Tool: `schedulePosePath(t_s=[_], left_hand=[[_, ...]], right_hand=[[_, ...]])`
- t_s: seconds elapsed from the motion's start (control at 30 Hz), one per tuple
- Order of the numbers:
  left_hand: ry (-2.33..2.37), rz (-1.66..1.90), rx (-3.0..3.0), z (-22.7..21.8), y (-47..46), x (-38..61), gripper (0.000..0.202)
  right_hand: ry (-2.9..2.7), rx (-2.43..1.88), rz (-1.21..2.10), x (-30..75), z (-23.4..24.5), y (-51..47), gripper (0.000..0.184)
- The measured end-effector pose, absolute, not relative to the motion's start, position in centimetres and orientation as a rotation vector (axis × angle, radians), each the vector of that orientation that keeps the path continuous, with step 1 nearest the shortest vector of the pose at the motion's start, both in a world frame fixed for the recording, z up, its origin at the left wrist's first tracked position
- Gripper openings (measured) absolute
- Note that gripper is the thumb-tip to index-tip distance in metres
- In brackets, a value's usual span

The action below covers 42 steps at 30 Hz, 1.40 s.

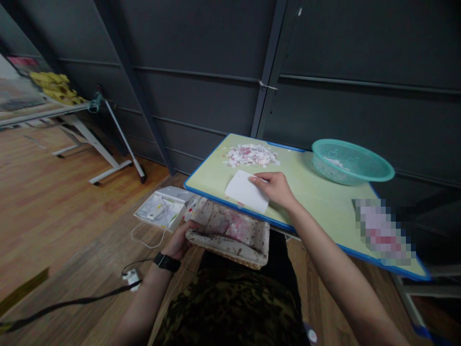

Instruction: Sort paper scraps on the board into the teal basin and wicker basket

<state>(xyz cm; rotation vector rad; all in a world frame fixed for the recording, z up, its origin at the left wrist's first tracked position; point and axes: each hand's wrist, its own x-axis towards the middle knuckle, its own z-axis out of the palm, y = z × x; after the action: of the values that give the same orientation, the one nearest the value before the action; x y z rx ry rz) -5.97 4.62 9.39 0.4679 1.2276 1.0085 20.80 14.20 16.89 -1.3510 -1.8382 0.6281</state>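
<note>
My left hand (180, 241) grips the left side of a cloth-lined wicker basket (225, 244), held just below the table's front edge. Pinkish-white bits (234, 226) lie on the lining. In my right hand (274, 188) is a white card (245, 191), pinched along its right side. The card rests flat or slightly tilted on the yellow-green tabletop (306, 206), with its lower end near the blue edge above the basket. Behind it is a heap of small white and pink paper pieces (252, 155).
A teal plastic colander (370, 168) with some white bits stands at the table's right rear. A pixelated flat item (385, 235) lies at the right front. On the floor at left are an open white box (160, 211) and a socket with a cord (132, 278). Dark panels (201, 43) rise behind.
</note>
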Motion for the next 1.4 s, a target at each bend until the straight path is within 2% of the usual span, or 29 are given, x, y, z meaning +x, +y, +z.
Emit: schedulePosePath(t_s=[0.3, 0.43, 0.63, 0.77, 1.03, 1.3, 1.4], left_hand=[[1.224, 1.01, 0.452, 9.7, 4.6, -5.9, 0.016], [1.22, 1.019, 0.451, 9.7, 4.5, -5.8, 0.021], [1.242, 1.011, 0.442, 9.6, 4.5, -5.7, 0.025], [1.241, 1.009, 0.419, 9.4, 4.6, -5.6, 0.029], [1.26, 0.984, 0.401, 9.2, 4.5, -5.5, 0.014], [1.219, 0.987, 0.415, 8.9, 4.5, -5.3, 0.009], [1.215, 1.002, 0.42, 8.9, 4.5, -5.4, 0.008]], right_hand=[[-1.876, -1.303, 0.625, 20.5, 17.1, 14.3, 0.034], [-1.86, -1.309, 0.66, 20.8, 16.9, 14.1, 0.037], [-1.861, -1.276, 0.883, 21.2, 17.3, 13.5, 0.045], [-1.691, -1.283, 0.838, 21.8, 17.5, 13.4, 0.045], [-1.53, -1.327, 0.555, 25.9, 17.8, 15.7, 0.039], [-1.649, -1.405, 0.764, 25.6, 16.0, 15.7, 0.047], [-1.554, -1.355, 0.734, 25.8, 16.4, 15.6, 0.045]])
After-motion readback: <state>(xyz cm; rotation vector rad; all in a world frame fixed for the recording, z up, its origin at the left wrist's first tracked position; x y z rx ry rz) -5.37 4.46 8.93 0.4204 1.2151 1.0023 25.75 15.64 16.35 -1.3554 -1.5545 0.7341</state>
